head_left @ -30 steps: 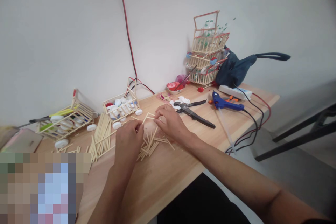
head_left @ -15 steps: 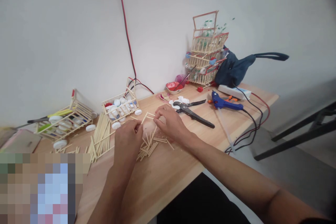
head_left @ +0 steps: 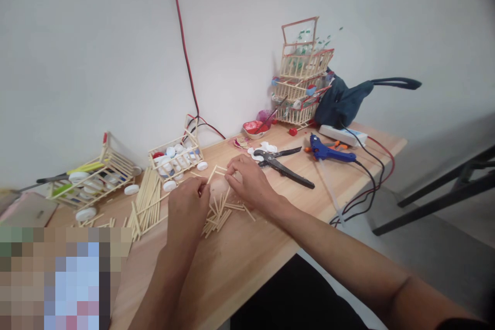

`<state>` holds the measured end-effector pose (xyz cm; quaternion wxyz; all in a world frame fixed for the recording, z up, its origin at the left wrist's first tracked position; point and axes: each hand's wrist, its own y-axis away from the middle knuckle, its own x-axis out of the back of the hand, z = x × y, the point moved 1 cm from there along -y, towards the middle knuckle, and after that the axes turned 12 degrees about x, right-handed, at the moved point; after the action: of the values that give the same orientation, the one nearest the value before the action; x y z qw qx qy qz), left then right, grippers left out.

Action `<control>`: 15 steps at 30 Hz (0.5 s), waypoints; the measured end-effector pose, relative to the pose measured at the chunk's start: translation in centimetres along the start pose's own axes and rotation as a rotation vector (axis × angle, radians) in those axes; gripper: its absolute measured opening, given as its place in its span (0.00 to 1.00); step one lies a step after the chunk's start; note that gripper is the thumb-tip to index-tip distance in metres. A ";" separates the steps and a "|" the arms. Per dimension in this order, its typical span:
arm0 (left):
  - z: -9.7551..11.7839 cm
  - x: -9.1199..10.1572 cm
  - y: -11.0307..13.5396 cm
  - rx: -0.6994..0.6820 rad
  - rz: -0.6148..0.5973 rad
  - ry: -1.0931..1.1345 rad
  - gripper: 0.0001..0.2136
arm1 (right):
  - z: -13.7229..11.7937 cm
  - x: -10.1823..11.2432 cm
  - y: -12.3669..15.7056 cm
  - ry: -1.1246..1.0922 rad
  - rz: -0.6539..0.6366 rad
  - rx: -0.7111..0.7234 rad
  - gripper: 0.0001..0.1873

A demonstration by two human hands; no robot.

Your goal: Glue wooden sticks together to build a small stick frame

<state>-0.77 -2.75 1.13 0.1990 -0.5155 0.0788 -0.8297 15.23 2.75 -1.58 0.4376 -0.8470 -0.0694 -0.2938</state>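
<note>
Little has shifted since the earlier frame: our left hand (head_left: 188, 207) and right hand (head_left: 247, 181) stay pinched on the stick frame (head_left: 217, 171), flat on the table (head_left: 247, 263). Frame: partly built. Loose sticks (head_left: 218, 214) just nearer than it, unused. Beyond it: cutters (head_left: 284, 164), glue gun (head_left: 328, 152), finished carts (head_left: 303, 80).
</note>
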 end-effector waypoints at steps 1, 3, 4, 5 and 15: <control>0.0 0.0 0.0 -0.002 0.000 -0.001 0.09 | 0.0 0.0 0.0 0.001 -0.002 -0.003 0.04; 0.1 0.0 0.0 -0.003 -0.002 -0.005 0.09 | 0.0 0.0 0.0 0.002 -0.011 -0.009 0.04; 0.2 -0.1 0.0 -0.003 -0.003 -0.007 0.09 | -0.1 0.0 0.0 0.003 -0.016 -0.012 0.04; 0.2 -0.1 0.0 -0.002 -0.002 -0.010 0.09 | -0.1 0.0 0.0 0.004 -0.019 -0.015 0.04; 0.1 0.1 -0.1 0.016 0.004 -0.011 0.10 | -0.2 0.1 -0.1 -0.002 -0.037 -0.008 0.01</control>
<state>-0.75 -2.65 1.26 0.2051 -0.5185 0.0719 -0.8270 15.19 2.69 -1.37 0.4286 -0.8475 -0.0844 -0.3015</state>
